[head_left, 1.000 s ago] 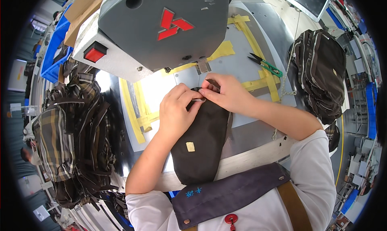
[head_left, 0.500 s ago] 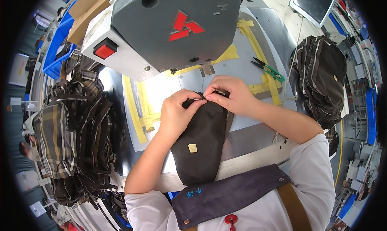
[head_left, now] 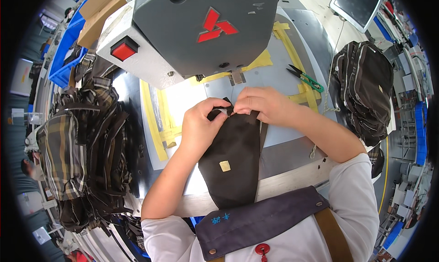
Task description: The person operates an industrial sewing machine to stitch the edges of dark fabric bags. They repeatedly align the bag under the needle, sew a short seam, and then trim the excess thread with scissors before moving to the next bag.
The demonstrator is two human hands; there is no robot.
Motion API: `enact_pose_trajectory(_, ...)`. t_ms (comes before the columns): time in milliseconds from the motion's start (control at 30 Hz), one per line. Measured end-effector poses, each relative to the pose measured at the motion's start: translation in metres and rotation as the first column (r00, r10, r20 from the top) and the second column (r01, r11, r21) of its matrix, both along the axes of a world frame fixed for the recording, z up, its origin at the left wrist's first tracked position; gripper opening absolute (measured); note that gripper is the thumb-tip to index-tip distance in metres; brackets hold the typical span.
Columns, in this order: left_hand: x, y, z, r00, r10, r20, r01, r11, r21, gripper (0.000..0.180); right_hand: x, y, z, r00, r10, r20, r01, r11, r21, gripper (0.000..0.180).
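Note:
A dark brown fabric bag piece [head_left: 233, 147] with a zipper along its right side and a small pale yellow patch lies in front of me, its lower end over the table's front edge. My left hand [head_left: 201, 125] pinches a short black strap end at the top edge of the piece. Beside it, my right hand [head_left: 263, 107] pinches the same top edge, fingers bent inward. The fingertips of both hands almost meet just below the needle area of a grey sewing machine [head_left: 206, 38]. What exactly lies between the fingertips is partly hidden.
Plaid and brown bags [head_left: 68, 157] are heaped at the left, and a stack of dark bags [head_left: 366, 88] stands at the right. Green-handled thread snips [head_left: 311, 81] lie on the taped plate [head_left: 274, 129]. A white cord hangs near them. A tablet-like screen [head_left: 356, 6] is at upper right.
The bag piece has shifted slightly right. My left fingers have lifted the black strap end so more of it shows, and my right fingers have curled inward.

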State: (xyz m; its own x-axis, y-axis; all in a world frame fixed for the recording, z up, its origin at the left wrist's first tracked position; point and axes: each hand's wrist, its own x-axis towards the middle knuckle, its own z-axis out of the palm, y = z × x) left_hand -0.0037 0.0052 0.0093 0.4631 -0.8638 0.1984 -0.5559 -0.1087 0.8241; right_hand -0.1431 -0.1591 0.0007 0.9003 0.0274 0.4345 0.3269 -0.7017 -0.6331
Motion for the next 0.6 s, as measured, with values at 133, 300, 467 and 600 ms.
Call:
enact_pose_trajectory(133,0.002,0.0,-0.008,0.966,-0.012,0.258,0.037,0.995,-0.093,0.02,0.002,0.008,-0.001,0.983,-0.147,-0.107,0.152,0.987,0.047,0.025)
enact_pose_trajectory(300,0.004,-0.001,-0.014,0.936,-0.044,0.35,0.103,0.983,-0.15,0.016,0.001,0.005,0.006,0.963,-0.099,-0.252,0.161,0.957,0.24,0.013)
enact_pose_trajectory(467,-0.002,-0.004,-0.006,0.962,-0.077,0.262,0.114,0.985,-0.128,0.013,0.011,0.001,0.008,0.852,-0.074,-0.518,0.343,0.826,0.447,0.022)
enact_pose_trajectory(600,-0.003,-0.006,-0.003,0.992,-0.084,0.09,0.094,0.989,-0.113,0.012,0.009,0.007,0.003,0.812,-0.12,-0.571,0.475,0.705,0.527,0.021)
